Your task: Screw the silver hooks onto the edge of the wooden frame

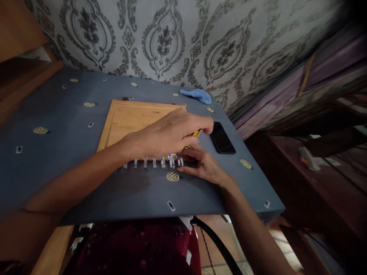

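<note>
We have our left hand point(172, 130) reaching across the wooden board point(137, 118), clamped on a yellow-and-black tool point(197, 133) between thumb and fingers; its kind we can't make out. The tool points down toward the right end of a row of small silvery pieces point(163, 162), which line the near edge of the board. Our right hand point(208, 166) is at that same end, thumb and fingers curled close around the last pieces; we cannot tell if it grips one. The board lies flat on the counter point(137, 194), blue-grey with pineapple-like prints. We note a dark-screened phone point(222, 138) flat to the right of the board, just beyond the left hand, and a blue cloth point(197, 94) near the patterned wall point(163, 42).
</note>
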Demonstrator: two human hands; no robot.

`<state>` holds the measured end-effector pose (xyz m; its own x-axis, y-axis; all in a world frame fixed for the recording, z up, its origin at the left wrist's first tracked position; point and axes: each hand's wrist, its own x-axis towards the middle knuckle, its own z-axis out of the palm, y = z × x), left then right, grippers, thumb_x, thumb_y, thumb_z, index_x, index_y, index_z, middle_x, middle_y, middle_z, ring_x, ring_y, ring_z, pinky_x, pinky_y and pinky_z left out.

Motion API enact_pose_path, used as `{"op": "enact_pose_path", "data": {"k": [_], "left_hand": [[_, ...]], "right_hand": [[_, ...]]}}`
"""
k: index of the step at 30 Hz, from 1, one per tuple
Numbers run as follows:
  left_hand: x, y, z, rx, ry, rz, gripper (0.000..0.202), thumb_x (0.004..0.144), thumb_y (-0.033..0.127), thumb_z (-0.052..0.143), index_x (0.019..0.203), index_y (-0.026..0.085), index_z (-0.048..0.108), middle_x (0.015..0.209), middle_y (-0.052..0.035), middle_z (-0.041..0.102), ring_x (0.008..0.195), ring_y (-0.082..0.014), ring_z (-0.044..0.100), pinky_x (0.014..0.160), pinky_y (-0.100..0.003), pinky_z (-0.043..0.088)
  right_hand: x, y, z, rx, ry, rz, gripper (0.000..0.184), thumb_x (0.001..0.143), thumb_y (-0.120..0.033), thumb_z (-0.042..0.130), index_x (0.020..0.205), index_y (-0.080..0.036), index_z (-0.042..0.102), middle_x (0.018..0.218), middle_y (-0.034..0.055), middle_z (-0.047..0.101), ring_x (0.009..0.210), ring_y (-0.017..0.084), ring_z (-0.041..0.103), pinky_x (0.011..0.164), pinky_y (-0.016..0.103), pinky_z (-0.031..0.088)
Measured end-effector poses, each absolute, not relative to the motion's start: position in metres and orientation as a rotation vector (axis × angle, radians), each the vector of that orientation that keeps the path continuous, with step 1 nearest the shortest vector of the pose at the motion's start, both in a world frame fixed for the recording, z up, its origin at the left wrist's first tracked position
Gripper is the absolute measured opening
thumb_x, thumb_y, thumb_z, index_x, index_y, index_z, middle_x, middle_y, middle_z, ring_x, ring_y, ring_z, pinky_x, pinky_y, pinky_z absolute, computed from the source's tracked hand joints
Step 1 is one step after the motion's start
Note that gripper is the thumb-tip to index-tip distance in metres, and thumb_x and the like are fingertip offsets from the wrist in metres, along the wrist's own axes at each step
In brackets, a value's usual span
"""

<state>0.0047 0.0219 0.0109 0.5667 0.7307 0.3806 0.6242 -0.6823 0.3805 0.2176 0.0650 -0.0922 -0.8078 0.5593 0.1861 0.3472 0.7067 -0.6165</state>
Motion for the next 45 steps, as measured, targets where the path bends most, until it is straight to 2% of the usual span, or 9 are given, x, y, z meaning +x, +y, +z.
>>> {"op": "enact_pose_path", "data": {"k": [9,14,21,26,31,35,37,41,45], "left_hand": [[0.001,0.024,0.011,2.490,1.131,0.802,0.021,0.091,0.014,0.052,0.109,0.018,0.062,0.099,-0.0021,0.073,0.083,-0.0142,0.065,0.076,-0.028,0.045],[0.000,0.023,0.012,2.398,1.102,0.798,0.020,0.095,0.018,0.055,0.115,0.017,0.058,0.108,-0.0032,0.072,0.096,-0.0141,0.066,0.081,-0.026,0.048],[0.002,0.022,0.006,2.293,1.084,0.805,0.019,0.098,0.021,0.050,0.117,0.019,0.054,0.109,-0.0034,0.070,0.103,-0.0132,0.065,0.090,-0.025,0.052],[0.000,0.029,0.003,2.286,1.103,0.809,0.017,0.097,0.022,0.050,0.114,0.021,0.055,0.107,-0.0041,0.070,0.098,-0.0154,0.066,0.084,-0.029,0.053],[-0.002,0.031,0.005,2.319,1.183,0.822,0.015,0.092,0.023,0.056,0.106,0.020,0.062,0.091,-0.0018,0.071,0.076,-0.0144,0.064,0.069,-0.027,0.049],[0.003,0.023,-0.002,2.324,1.206,0.975,0.021,0.092,0.020,0.055,0.112,0.018,0.062,0.109,-0.0069,0.069,0.091,-0.0160,0.063,0.080,-0.031,0.051],[0.007,0.021,-0.005,2.331,1.221,1.045,0.020,0.090,0.017,0.057,0.109,0.017,0.064,0.104,-0.0070,0.068,0.091,-0.0170,0.062,0.081,-0.032,0.051],[0.013,0.018,-0.008,2.349,1.243,1.079,0.018,0.089,0.015,0.058,0.106,0.018,0.065,0.102,-0.0066,0.068,0.090,-0.0182,0.063,0.084,-0.034,0.051],[0.008,0.012,-0.016,2.310,1.296,1.126,0.037,0.094,0.027,0.056,0.129,0.017,0.049,0.116,-0.0097,0.066,0.099,-0.0182,0.063,0.091,-0.035,0.050]], "right_hand": [[0.218,0.065,-0.092,-0.651,-2.540,0.789,0.044,0.082,-0.055,0.069,0.109,-0.020,0.067,0.107,0.0096,0.064,0.102,0.024,0.063,0.088,0.041,0.053],[0.223,0.067,-0.091,-0.653,-2.403,0.871,0.065,0.080,-0.067,0.064,0.130,-0.025,0.057,0.120,0.0115,0.063,0.113,0.030,0.060,0.094,0.050,0.050],[0.239,0.071,-0.097,-0.815,-2.017,0.813,0.047,0.098,-0.054,0.039,0.131,-0.027,0.058,0.112,0.0096,0.068,0.103,0.028,0.063,0.089,0.046,0.050],[0.241,0.076,-0.093,-0.899,-1.982,0.713,0.039,0.097,-0.047,0.045,0.123,-0.024,0.064,0.100,0.0089,0.071,0.092,0.026,0.064,0.083,0.044,0.051],[0.223,0.063,-0.088,-0.910,-1.840,0.691,0.037,0.093,-0.042,0.055,0.122,-0.021,0.064,0.103,0.0083,0.071,0.087,0.020,0.064,0.081,0.038,0.052],[0.200,0.049,-0.088,-0.837,-1.895,0.908,0.060,0.089,-0.046,0.059,0.142,-0.020,0.047,0.117,0.0102,0.067,0.074,0.015,0.059,0.069,0.032,0.052],[0.188,0.046,-0.086,-0.819,-1.898,0.937,0.069,0.088,-0.047,0.061,0.148,-0.022,0.039,0.116,0.0100,0.066,0.068,0.013,0.056,0.060,0.029,0.049],[0.173,0.047,-0.077,-0.748,-1.873,0.946,0.071,0.084,-0.050,0.064,0.145,-0.022,0.041,0.092,0.0049,0.066,0.066,0.016,0.056,0.060,0.031,0.047],[0.172,0.049,-0.076,-0.745,-1.861,0.957,0.060,0.086,-0.050,0.064,0.137,-0.023,0.050,0.092,0.0051,0.066,0.076,0.019,0.059,0.066,0.033,0.049]]}}
